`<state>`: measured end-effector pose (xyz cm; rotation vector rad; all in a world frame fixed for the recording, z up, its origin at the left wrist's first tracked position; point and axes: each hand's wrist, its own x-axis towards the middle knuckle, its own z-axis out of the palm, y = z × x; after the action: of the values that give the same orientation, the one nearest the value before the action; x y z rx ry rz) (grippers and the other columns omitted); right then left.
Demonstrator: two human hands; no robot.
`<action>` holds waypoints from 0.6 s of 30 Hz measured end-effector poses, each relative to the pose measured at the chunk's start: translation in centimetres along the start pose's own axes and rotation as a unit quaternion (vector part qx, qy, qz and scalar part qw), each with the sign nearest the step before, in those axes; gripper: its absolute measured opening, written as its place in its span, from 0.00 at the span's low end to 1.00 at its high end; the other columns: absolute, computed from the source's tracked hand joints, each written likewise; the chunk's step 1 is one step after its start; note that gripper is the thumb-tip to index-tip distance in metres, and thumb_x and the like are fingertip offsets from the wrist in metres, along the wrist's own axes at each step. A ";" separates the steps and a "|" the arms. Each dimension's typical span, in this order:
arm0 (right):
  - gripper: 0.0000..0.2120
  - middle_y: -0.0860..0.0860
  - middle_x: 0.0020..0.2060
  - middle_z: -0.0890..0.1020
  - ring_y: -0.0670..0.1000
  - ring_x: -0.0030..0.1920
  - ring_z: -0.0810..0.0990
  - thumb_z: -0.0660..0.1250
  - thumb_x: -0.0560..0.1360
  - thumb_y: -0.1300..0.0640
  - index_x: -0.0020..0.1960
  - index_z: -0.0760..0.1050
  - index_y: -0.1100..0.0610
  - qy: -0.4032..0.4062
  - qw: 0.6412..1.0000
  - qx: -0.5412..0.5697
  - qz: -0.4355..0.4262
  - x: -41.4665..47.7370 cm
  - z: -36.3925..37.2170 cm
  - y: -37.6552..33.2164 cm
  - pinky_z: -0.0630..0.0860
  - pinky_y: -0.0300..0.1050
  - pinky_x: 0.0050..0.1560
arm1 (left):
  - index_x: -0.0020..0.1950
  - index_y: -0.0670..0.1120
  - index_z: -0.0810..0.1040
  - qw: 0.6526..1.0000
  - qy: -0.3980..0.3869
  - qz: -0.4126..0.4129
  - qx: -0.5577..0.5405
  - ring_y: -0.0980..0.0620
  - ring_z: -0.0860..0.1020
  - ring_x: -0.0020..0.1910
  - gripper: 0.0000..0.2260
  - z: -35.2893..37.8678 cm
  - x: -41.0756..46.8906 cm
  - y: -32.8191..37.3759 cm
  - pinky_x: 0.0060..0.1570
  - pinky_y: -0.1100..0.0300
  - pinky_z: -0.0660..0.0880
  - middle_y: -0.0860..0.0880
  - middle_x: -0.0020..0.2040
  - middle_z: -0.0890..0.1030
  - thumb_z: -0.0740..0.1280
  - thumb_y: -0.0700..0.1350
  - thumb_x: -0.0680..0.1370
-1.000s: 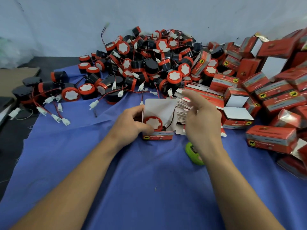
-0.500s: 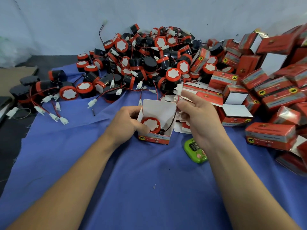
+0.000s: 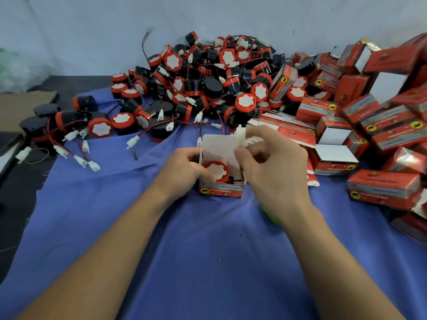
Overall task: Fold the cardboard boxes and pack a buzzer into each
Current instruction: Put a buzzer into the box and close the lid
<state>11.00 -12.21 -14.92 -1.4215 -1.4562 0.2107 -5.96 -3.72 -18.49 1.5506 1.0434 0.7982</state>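
Left hand [image 3: 184, 173] grips the left wall of the box [image 3: 221, 192], which stands open, thumb at the rim of the buzzer [image 3: 216, 171] sitting inside. Right hand [image 3: 273, 168], just right of the box, has its fingers curled. I read it as pinching the white plug [image 3: 239, 134] above the opening, though it's blurred. Buzzer pile [image 3: 208, 88] lies beyond both hands, packed boxes [image 3: 383, 188] right of the right hand, blue cloth surface [image 3: 208, 262] under the wrists.

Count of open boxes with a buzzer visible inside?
1. The open box, on the blue cloth, holds a buzzer; the left hand grips it, and the right hand pinches a white connector. The boxes piled at right may hide more.
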 end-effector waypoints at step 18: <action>0.08 0.42 0.31 0.78 0.45 0.39 0.74 0.76 0.69 0.59 0.38 0.80 0.48 -0.055 0.992 -0.113 -0.011 1.0 -0.2 1.0 0.66 0.37 0.38 | 0.50 0.45 0.87 1.000 -0.007 0.003 -0.012 0.45 0.86 0.48 0.21 0.0 0.1 -0.3 0.46 0.54 0.80 0.46 0.47 0.88 0.72 0.37 0.58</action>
<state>12.02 -11.24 -15.01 -1.5962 -1.6260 0.1146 -6.00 -3.65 -18.77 1.5365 1.0166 0.8009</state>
